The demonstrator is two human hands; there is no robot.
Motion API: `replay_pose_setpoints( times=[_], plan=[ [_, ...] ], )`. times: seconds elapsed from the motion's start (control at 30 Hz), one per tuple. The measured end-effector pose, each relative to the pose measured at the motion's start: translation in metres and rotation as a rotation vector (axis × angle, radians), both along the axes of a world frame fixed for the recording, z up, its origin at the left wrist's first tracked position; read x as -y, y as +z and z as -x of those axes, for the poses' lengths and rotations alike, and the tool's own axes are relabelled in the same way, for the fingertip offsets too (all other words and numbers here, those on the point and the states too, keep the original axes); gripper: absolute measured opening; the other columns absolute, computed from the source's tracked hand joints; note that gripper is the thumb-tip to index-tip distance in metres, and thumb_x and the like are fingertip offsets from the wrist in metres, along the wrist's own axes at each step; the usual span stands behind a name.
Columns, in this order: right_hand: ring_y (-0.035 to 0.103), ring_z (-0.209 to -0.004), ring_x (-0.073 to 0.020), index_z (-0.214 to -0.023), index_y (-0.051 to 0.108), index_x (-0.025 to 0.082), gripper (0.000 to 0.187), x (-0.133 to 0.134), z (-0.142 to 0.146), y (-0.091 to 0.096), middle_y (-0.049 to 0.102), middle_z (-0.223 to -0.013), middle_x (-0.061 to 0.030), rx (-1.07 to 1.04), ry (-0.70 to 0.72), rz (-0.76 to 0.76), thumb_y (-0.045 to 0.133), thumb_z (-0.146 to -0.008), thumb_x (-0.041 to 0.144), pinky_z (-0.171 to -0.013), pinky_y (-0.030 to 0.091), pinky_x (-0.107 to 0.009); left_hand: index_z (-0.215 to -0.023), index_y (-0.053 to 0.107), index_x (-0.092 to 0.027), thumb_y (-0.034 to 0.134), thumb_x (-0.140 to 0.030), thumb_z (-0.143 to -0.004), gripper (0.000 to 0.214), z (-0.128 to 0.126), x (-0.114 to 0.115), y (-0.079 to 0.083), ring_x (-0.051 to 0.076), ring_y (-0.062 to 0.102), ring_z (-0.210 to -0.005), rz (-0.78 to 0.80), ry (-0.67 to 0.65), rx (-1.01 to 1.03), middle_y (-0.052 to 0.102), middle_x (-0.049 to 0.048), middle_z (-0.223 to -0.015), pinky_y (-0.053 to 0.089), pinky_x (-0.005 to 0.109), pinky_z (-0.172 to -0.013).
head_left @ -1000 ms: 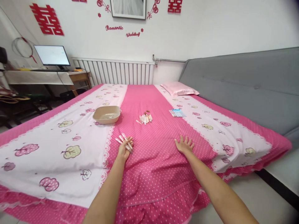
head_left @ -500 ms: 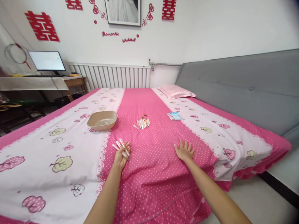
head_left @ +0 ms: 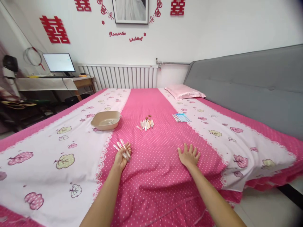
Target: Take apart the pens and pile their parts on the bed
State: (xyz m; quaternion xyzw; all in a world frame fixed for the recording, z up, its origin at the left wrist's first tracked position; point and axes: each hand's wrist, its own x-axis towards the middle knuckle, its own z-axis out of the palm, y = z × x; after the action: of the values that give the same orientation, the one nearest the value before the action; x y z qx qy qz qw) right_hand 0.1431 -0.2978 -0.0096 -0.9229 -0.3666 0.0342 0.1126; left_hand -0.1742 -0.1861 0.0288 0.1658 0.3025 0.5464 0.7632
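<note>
From the head camera I see my left hand (head_left: 121, 157) lying palm up on the pink middle strip of the bed cover (head_left: 153, 183), near its front edge. Its fingers are loosely closed on a few pale sticks (head_left: 122, 147). My right hand (head_left: 189, 156) rests flat, fingers spread, holding nothing, well apart from the left. Farther up the strip lies a pile of similar sticks (head_left: 146, 123), with a beige bowl (head_left: 105, 120) to its left. I judge the handful is only loosely held, so any lift calls for a tighter grip.

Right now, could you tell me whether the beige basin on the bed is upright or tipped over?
Upright: the basin sits flat on the bedspread, rim facing up.
</note>
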Motion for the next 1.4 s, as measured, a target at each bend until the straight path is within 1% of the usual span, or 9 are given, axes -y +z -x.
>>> replay_pose_setpoints(
  times=[0.53, 0.7, 0.8, 0.93, 1.03, 1.13, 1.2, 1.27, 1.4],
  plan=[
    [0.008, -0.132, -0.0355, -0.140, 0.016, 0.016, 0.070, 0.003, 0.003, 0.006, 0.014, -0.145, -0.0174, -0.033, 0.018, 0.007, 0.013, -0.083, 0.056, -0.101, 0.000, -0.053, -0.102, 0.054, -0.007, 0.037, 0.010, -0.063, 0.046, -0.008, -0.001, 0.004, 0.009, 0.059, -0.055, 0.013, 0.004, -0.102, 0.062, 0.0068, -0.074, 0.054, 0.018, -0.051],
    [0.009, -0.132, -0.0371, -0.139, 0.020, 0.017, 0.070, 0.004, -0.002, 0.013, 0.016, -0.145, -0.0159, -0.086, 0.018, 0.042, 0.020, -0.082, 0.057, -0.101, 0.006, -0.053, -0.102, 0.051, -0.007, 0.035, 0.012, -0.063, 0.046, -0.013, -0.001, 0.007, 0.008, 0.058, -0.050, 0.043, 0.018, -0.155, 0.060, 0.0046, -0.068, 0.052, 0.016, -0.047],
    [0.013, -0.130, -0.0393, -0.138, 0.023, 0.016, 0.072, -0.004, -0.009, 0.026, 0.019, -0.144, -0.0167, -0.151, 0.047, 0.103, 0.032, -0.079, 0.057, -0.099, 0.011, -0.056, -0.102, 0.050, -0.006, 0.035, 0.013, -0.064, 0.045, -0.016, -0.006, 0.015, 0.009, 0.059, -0.049, 0.073, -0.005, -0.183, 0.061, 0.0063, -0.070, 0.053, 0.017, -0.046],
    [0.024, -0.128, -0.0348, -0.136, 0.027, 0.014, 0.072, -0.037, -0.004, 0.072, 0.028, -0.141, -0.0172, -0.219, 0.242, -0.018, 0.045, -0.077, 0.050, -0.100, 0.020, -0.050, -0.105, 0.047, -0.007, 0.040, 0.010, -0.070, 0.040, -0.030, -0.019, 0.037, 0.014, 0.066, -0.066, 0.036, -0.068, -0.163, 0.065, 0.0135, -0.090, 0.056, 0.019, -0.055],
    [0.051, -0.110, -0.0254, -0.132, 0.034, 0.013, 0.065, -0.079, 0.019, 0.116, 0.050, -0.125, -0.0167, -0.478, 0.485, -0.183, 0.044, -0.079, 0.048, -0.087, 0.039, -0.036, -0.112, 0.042, -0.009, 0.044, 0.011, -0.069, 0.047, -0.047, -0.035, 0.054, 0.017, 0.067, -0.081, -0.041, -0.121, -0.121, 0.064, 0.0165, -0.101, 0.057, 0.022, -0.067],
    [0.058, -0.093, -0.0218, -0.110, 0.057, 0.015, 0.048, -0.127, 0.052, 0.147, 0.064, -0.101, -0.0110, -0.516, 0.728, -0.305, 0.050, -0.075, 0.049, -0.076, 0.042, -0.030, -0.117, 0.038, -0.011, 0.048, 0.010, -0.068, 0.055, -0.061, -0.052, 0.059, 0.020, 0.065, -0.089, -0.108, -0.148, -0.091, 0.064, 0.0160, -0.104, 0.055, 0.027, -0.076],
    [0.059, -0.075, -0.0184, -0.084, 0.065, 0.019, 0.039, -0.157, 0.075, 0.153, 0.065, -0.081, -0.0053, -0.489, 0.900, -0.310, 0.046, -0.077, 0.052, -0.065, 0.040, -0.028, -0.120, 0.036, -0.012, 0.050, 0.009, -0.068, 0.058, -0.066, -0.060, 0.055, 0.022, 0.064, -0.091, -0.161, -0.165, -0.088, 0.065, 0.0153, -0.103, 0.054, 0.032, -0.080],
    [0.051, -0.053, -0.0142, -0.058, 0.058, 0.018, 0.045, -0.181, 0.095, 0.149, 0.056, -0.056, -0.0013, -0.447, 0.963, -0.211, 0.045, -0.075, 0.057, -0.053, 0.034, -0.026, -0.120, 0.037, -0.013, 0.054, 0.005, -0.069, 0.057, -0.066, -0.065, 0.047, 0.023, 0.064, -0.092, -0.226, -0.177, -0.118, 0.066, 0.0146, -0.101, 0.052, 0.036, -0.084],
    [0.037, -0.043, -0.0088, -0.044, 0.046, 0.018, 0.046, -0.210, 0.121, 0.122, 0.040, -0.042, 0.0034, -0.506, 1.025, -0.129, 0.053, -0.070, 0.055, -0.046, 0.024, -0.024, -0.103, 0.053, -0.011, 0.058, -0.003, -0.069, 0.035, -0.059, -0.068, 0.030, 0.024, 0.064, -0.092, -0.246, -0.144, -0.199, 0.067, 0.0121, -0.097, 0.049, 0.037, -0.088]
  ],
)
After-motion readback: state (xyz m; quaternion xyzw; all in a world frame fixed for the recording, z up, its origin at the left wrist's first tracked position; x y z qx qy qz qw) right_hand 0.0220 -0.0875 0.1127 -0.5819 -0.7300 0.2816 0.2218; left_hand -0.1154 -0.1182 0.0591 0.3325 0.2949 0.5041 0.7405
